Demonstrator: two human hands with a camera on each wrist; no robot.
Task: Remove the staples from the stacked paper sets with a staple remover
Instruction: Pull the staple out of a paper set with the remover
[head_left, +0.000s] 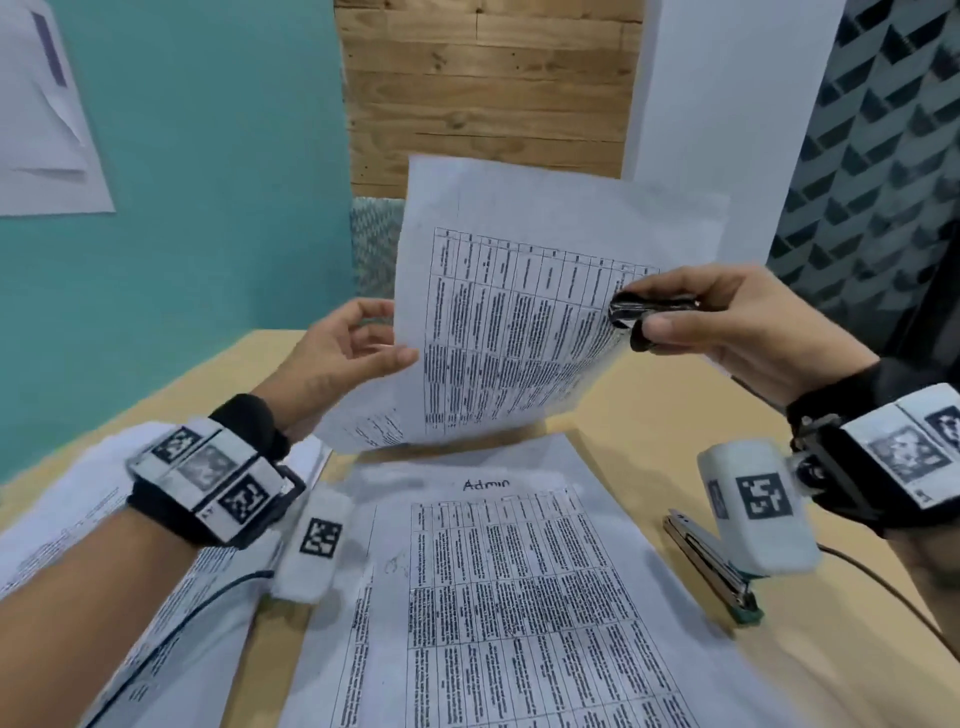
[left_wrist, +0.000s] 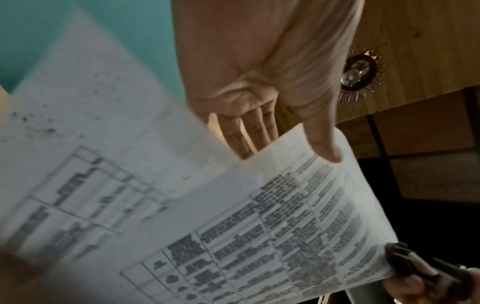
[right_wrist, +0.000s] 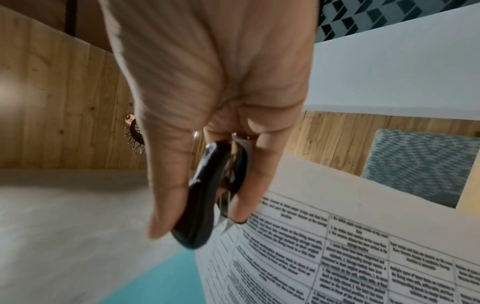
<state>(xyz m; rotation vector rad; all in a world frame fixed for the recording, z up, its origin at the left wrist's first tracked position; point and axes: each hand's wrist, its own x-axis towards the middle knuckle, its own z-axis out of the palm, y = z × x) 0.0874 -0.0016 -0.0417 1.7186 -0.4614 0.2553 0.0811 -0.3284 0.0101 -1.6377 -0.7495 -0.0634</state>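
A stapled paper set (head_left: 514, 322) printed with a table is held up above the desk. My left hand (head_left: 353, 348) pinches its left edge, thumb (left_wrist: 324, 144) on the front and fingers behind the sheet. My right hand (head_left: 727, 317) squeezes a black staple remover (head_left: 649, 309) between thumb and fingers at the set's right edge. In the right wrist view the staple remover (right_wrist: 207, 195) has its metal claws at the paper (right_wrist: 337, 246) corner. The staple itself is hidden.
A paper set headed "Admin" (head_left: 498, 597) lies flat on the tan desk (head_left: 649, 415) in front of me. More sheets (head_left: 78, 519) lie at the left. A metal stapler (head_left: 711, 566) rests on the desk at the right, beside a cable.
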